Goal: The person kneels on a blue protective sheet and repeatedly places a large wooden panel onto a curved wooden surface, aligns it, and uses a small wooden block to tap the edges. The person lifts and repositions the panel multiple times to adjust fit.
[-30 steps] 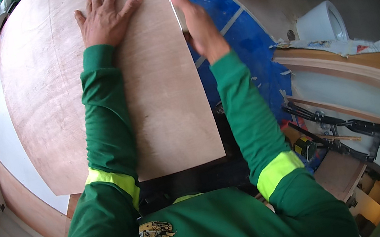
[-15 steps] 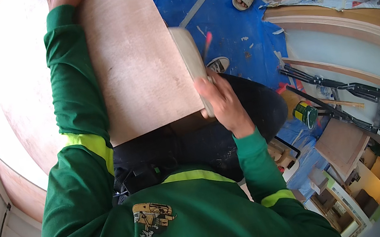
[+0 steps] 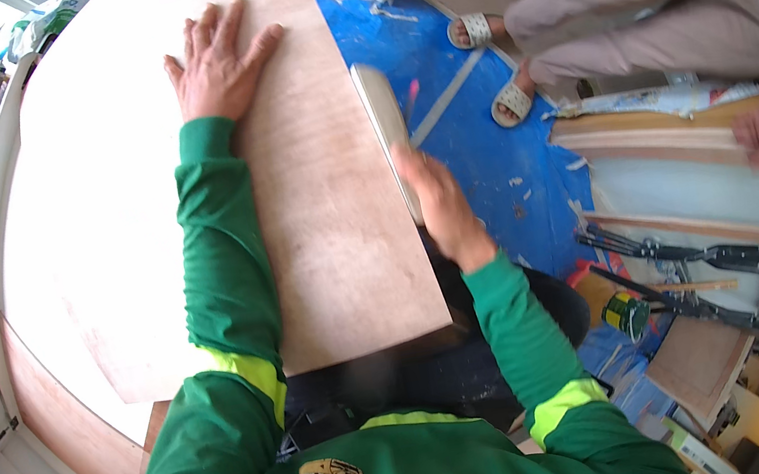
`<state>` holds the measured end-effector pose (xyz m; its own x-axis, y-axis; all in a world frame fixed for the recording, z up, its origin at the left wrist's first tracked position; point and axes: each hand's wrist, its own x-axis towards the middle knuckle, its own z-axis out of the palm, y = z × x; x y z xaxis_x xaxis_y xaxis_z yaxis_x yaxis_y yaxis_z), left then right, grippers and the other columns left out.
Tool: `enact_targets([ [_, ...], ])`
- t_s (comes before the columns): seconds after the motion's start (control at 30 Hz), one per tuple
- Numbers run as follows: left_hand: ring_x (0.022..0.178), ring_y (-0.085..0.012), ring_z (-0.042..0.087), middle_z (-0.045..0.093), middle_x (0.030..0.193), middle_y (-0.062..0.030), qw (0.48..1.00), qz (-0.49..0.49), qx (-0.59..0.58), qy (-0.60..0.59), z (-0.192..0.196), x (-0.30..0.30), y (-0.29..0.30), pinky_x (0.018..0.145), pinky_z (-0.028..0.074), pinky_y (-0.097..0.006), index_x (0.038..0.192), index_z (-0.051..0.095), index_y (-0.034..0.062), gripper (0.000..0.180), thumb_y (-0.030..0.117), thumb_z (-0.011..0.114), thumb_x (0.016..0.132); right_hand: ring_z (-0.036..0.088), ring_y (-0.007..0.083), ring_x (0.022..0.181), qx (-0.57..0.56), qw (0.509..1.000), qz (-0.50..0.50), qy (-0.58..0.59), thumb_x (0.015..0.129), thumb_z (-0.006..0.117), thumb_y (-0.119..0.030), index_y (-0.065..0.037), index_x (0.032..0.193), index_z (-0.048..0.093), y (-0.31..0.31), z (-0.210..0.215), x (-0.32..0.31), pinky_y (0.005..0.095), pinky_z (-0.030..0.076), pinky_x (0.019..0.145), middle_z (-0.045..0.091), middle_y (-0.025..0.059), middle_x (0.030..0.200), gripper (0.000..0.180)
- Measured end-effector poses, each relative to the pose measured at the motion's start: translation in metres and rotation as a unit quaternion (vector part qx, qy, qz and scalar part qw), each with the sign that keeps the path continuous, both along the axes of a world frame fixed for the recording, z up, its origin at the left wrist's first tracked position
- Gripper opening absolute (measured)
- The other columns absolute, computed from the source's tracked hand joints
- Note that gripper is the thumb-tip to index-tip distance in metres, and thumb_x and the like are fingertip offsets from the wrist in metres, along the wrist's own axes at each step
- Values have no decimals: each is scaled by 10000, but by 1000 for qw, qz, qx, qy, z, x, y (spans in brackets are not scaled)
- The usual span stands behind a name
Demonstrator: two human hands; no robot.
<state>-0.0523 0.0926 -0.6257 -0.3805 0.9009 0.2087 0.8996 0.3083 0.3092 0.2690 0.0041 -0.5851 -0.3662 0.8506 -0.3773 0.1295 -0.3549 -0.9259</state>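
A large pale wood-faced panel (image 3: 340,244) lies before me, reaching from the far side to near my waist. My left hand (image 3: 220,67) rests flat on its top face, fingers spread. Along the panel's right edge, my right hand (image 3: 443,205) is closed around the near end of what looks like a wooden hand plane (image 3: 387,119). Its long pale body lies lengthwise against the edge, and a thin pink-tipped piece sticks out on its outer side. Motion slightly blurs this hand and tool, and the fingers' undersides are hidden.
Blue sheeting (image 3: 476,149) covers the floor on the right, with scraps on it. A person in sandals (image 3: 510,102) stands at far right, one hand hanging. Beyond lie wooden trim boards (image 3: 684,122), a black folding stand (image 3: 687,254) and a green can (image 3: 626,315).
My left hand has come nearer and right across the panel, fully into view. The right hand and plane have shifted slightly away from me. My view has shifted, and the other person shows more.
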Motion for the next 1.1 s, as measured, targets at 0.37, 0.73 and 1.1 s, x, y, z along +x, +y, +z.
enact_targets([
  [0.37, 1653, -354, 203, 351, 1736, -142, 999, -8, -15, -32, 21, 13, -5, 1318, 20, -653, 1630, 490, 271, 969, 915, 451, 907, 691, 273, 1128, 6, 969, 70, 236, 1044, 622, -576, 100, 1388, 634, 376, -48, -249, 394, 550, 974, 724, 181, 1275, 758],
  [0.73, 1605, -365, 335, 456, 1675, -139, 995, -15, 37, 96, -1, -2, -17, 1301, 208, -629, 1626, 488, 254, 925, 859, 523, 927, 718, 211, 1032, -24, 962, 100, 252, 1064, 640, -425, 16, 1340, 672, 311, -45, -212, 339, 588, 858, 759, 125, 1151, 521],
  [1.1, 1610, -376, 245, 364, 1713, -135, 997, -29, -73, 17, 30, 5, -16, 1240, 165, -751, 1632, 459, 212, 843, 749, 530, 986, 428, 175, 694, 0, 999, 7, -48, 1079, 572, -555, -14, 831, 622, -57, 29, 23, 395, 362, 661, 448, 48, 702, 598],
])
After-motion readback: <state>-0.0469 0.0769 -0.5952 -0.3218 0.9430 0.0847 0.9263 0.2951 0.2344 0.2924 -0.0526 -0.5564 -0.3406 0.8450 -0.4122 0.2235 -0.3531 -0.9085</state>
